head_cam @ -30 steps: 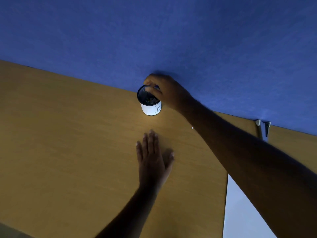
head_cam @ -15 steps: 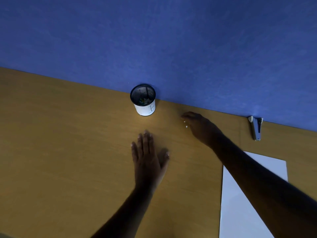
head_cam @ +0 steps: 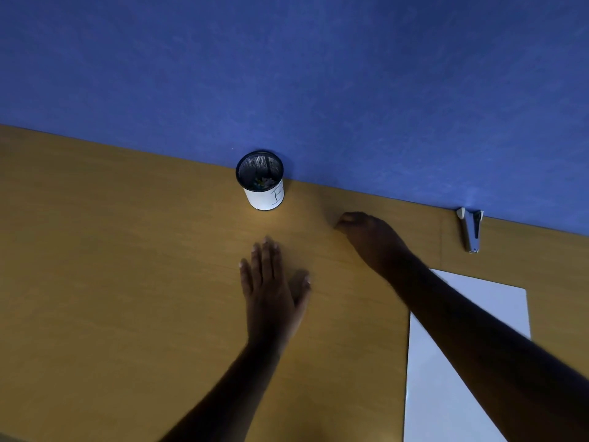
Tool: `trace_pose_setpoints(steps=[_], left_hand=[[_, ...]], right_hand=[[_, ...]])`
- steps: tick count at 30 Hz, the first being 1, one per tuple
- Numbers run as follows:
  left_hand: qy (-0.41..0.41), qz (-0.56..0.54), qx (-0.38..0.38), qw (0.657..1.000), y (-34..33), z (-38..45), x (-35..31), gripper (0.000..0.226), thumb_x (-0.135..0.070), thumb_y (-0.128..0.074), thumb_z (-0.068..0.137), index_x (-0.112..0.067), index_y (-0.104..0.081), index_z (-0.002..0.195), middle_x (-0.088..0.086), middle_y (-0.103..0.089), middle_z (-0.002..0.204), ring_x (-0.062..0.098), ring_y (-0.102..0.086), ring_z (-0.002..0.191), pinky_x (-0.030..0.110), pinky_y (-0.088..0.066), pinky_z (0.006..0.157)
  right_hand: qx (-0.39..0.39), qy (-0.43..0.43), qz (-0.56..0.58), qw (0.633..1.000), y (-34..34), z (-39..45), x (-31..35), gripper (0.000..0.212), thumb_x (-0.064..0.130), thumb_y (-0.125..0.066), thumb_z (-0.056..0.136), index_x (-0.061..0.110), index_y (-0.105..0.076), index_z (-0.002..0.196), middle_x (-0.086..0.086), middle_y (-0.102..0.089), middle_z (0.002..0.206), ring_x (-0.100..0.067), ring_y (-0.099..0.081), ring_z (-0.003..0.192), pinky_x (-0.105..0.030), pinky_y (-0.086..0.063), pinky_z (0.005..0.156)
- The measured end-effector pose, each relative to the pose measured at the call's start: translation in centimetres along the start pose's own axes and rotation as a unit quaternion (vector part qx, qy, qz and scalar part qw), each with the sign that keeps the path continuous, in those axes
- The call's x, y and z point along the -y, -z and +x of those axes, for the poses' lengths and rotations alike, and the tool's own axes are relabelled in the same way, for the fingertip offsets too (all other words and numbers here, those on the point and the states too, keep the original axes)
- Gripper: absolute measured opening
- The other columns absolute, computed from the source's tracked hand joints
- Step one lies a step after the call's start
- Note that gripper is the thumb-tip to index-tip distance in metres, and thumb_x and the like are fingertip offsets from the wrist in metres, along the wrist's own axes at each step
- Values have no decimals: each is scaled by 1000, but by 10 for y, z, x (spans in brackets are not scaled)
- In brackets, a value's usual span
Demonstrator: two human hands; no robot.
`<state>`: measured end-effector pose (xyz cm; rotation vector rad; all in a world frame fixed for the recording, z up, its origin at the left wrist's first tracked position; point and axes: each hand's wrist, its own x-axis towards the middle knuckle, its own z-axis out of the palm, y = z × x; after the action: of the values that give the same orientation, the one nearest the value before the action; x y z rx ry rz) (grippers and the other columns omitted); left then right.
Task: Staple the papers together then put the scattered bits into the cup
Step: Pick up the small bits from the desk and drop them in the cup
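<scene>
A: Right, what do you have on the head view?

B: I see the left hand (head_cam: 271, 282) lying flat on the desk (head_cam: 111, 282), fingers straight and together, thumb out, holding nothing. It rests in front of the cup (head_cam: 263, 183), well apart from it.

A: And the other one?

B: The right hand (head_cam: 371, 239) is down on the desk to the right of the cup, fingers curled in at the tips. I cannot tell whether it pinches a bit or not; whatever lies under the fingertips is hidden.

A: Where is the cup?

B: Upright at the far edge of the desk, against the blue wall (head_cam: 318, 74). It has a black mesh rim and a white label, and I see small coloured bits (head_cam: 262, 182) at the bottom.

A: Papers?

B: A white sheet, the papers (head_cam: 446, 393), lies flat at the near right, with my right forearm crossing over it. The stapler (head_cam: 471, 229) lies beyond it by the wall, apart from both hands.
</scene>
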<state>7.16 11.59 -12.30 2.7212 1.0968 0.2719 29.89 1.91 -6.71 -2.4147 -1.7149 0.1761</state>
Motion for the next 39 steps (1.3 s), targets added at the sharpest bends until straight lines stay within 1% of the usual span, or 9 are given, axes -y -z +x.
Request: trace_pose_setpoints(steps=[9,12,16,22,27,30,32,36,39], left_hand=[[-1,0,0,1000,-1,0,1,90,-61,-48,102,-5,-27,169,12,-23,180,33,-18,168,60,-12,136],[-1,1,1,1000,-1,0,1,90,-61,-48,102,-5,-28,169,13,-23,180,33,-19,168,60,-13,135],[-3,0,-1,1000,-1,-1,1,89,-61,-46,103,-4,-29,169,13,-23,180,33,-19,168,59,-11,136],[-1,-3,-1,1000,-2,0,1,89,-61,-48,102,-4,-30,168,13,-23,180,33,-19,168,60,-12,136],[-2,-6,-5,1000,-2,-1,1,89,-61,-48,103,-4,-30,168,12,-23,180,33,-19,168,60,-14,135],[2,-10,-5,1000,-1,-1,0,89,-61,-49,102,-5,-29,169,11,-23,180,33,-19,168,60,-14,135],[2,-9,-5,1000,-2,-1,0,90,-61,-50,102,-4,-29,169,11,-24,180,34,-20,167,60,-14,135],[1,-9,-11,1000,-2,-1,0,89,-61,-50,103,-4,-30,168,12,-24,179,34,-21,167,60,-13,135],[0,-5,-12,1000,-1,-1,0,89,-61,-50,103,-4,-30,168,12,-25,179,34,-21,167,59,-13,136]], right_hand=[[-19,35,-46,998,-12,12,-9,27,8,-69,91,11,-64,118,-8,-62,113,-21,-61,96,-31,-57,74],[-35,-64,52,996,-9,21,-11,16,12,-65,96,14,-69,111,-4,-64,110,-18,-62,96,-31,-56,79],[-122,-258,326,901,-1,21,-17,20,6,-76,83,18,-78,99,6,-76,95,-10,-71,88,-32,-60,84],[-203,-277,467,815,39,39,6,11,10,-78,86,14,-80,96,5,-79,89,-3,-73,80,-17,-57,74],[-197,-162,438,862,67,95,40,9,7,-76,85,9,-80,93,3,-77,84,-4,-70,74,-12,-53,69],[-182,-80,391,899,68,133,58,8,2,-75,82,7,-78,89,5,-72,77,11,-62,65,-6,-43,65],[-158,-53,342,925,66,155,64,9,4,-73,81,8,-78,88,3,-75,81,13,-62,66,-10,-46,66],[-94,-39,283,954,64,182,66,11,9,-73,78,13,-76,88,3,-75,82,-7,-69,76,-32,-60,75],[-71,-21,269,960,63,189,64,11,7,-74,77,12,-75,88,1,-75,82,-10,-71,77,-34,-60,74]])
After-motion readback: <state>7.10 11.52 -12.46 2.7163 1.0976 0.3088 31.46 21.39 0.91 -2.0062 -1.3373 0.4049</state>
